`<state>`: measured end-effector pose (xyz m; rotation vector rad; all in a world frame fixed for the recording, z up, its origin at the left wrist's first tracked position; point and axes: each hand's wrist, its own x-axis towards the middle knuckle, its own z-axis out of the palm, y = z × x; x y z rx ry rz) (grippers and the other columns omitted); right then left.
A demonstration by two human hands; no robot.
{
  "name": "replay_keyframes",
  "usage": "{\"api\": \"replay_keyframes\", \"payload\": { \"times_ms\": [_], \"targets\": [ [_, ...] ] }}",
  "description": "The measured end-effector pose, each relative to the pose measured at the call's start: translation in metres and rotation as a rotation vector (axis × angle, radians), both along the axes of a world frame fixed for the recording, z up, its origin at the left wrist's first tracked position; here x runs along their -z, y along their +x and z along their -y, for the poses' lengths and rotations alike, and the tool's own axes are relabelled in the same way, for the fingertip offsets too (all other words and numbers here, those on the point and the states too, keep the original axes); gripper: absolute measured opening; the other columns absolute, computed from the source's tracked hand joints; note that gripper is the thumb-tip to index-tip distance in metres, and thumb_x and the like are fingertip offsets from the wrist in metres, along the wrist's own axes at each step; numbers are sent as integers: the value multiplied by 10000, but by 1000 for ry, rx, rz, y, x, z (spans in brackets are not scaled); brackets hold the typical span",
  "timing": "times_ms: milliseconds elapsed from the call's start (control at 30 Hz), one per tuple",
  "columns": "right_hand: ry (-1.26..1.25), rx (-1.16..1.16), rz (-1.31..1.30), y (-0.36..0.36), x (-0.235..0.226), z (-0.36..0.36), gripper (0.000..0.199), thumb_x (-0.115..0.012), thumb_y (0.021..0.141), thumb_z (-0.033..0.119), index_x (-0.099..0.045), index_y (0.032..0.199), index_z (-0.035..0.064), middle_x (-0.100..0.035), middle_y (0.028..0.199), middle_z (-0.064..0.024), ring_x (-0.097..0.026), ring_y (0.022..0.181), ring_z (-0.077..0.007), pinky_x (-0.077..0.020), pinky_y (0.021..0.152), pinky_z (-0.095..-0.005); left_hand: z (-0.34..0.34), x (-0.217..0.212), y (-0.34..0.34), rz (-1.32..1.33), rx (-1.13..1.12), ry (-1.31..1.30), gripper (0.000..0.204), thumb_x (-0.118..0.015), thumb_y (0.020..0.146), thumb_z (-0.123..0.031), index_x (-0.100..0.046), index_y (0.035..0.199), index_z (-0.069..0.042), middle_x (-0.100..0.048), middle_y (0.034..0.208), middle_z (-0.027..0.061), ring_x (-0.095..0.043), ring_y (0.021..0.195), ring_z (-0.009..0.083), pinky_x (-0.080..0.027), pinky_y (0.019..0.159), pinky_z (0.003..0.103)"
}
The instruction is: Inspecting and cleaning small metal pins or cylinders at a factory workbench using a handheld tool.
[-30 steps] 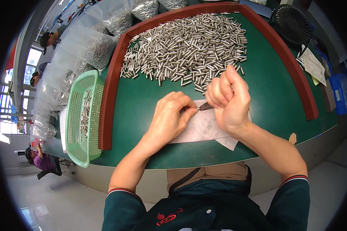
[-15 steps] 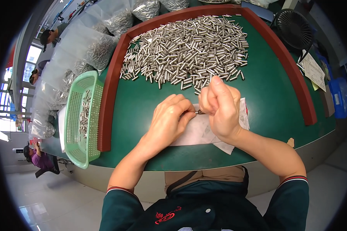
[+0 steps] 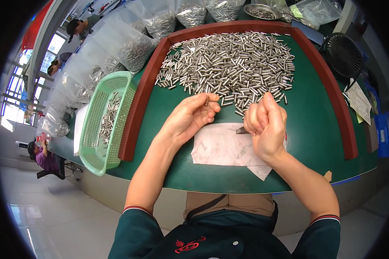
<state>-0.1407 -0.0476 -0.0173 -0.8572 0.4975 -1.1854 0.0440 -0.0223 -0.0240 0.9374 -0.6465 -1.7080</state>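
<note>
A large pile of short, shiny metal pins (image 3: 229, 64) lies spread on the green table. My left hand (image 3: 190, 115) is raised just in front of the pile, palm turned up, with thumb and index finger pinched on a small metal pin (image 3: 207, 101). My right hand (image 3: 269, 127) is closed in a fist, thumb on top, around a dark flat tool; only the tool's short end (image 3: 241, 130) sticks out to the left, so its kind is hidden. Beneath the hands lies a smudged whitish cloth or paper (image 3: 220, 149) on the tabletop.
A dark red raised frame (image 3: 139, 112) borders the pile. Left of it stands a green perforated basket (image 3: 88, 142) holding some pins. Clear bags of pins (image 3: 136, 49) line the left and back. A metal bowl (image 3: 263, 7), a black fan (image 3: 342, 54) and papers (image 3: 359, 101) are beyond; people sit farther left.
My hands have moved apart: the left rolled palm-up and rose slightly toward the pile, and the right shifted right and down, baring the tool's end. The whole view has also shifted.
</note>
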Motion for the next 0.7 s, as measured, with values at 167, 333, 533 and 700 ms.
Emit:
{"api": "replay_keyframes", "payload": {
  "times_ms": [167,333,533,700],
  "targets": [
    [24,3,44,0,1,-1,472,-312,922,250,-241,478,106,-279,405,-10,-219,373,-84,-195,357,-235,-1,5,2,-103,4,47,257,-357,926,-183,-501,1006,15,-591,821,103,-525,679,115,-454,636,229],
    [34,-4,41,0,1,0,471,-315,922,256,-242,481,108,-281,404,-11,-217,370,-85,-196,356,-236,-1,1,3,-135,-23,60,257,-323,934,-173,-498,984,8,-598,829,140,-548,674,140,-473,635,241],
    [35,-6,43,0,1,1,470,-315,921,259,-244,482,109,-279,403,-10,-215,372,-85,-200,359,-236,3,-9,-2,-85,-112,108,185,-365,893,-153,-491,870,-21,-602,848,163,-556,678,151,-475,639,270],
    [40,-4,27,0,0,1,467,-317,916,252,-244,476,111,-281,401,-11,-218,374,-86,-205,362,-237,9,3,-3,789,-162,-224,89,-516,819,-87,-544,774,-16,-459,634,-10,-416,549,67,-330,478,218]
  ]
}}
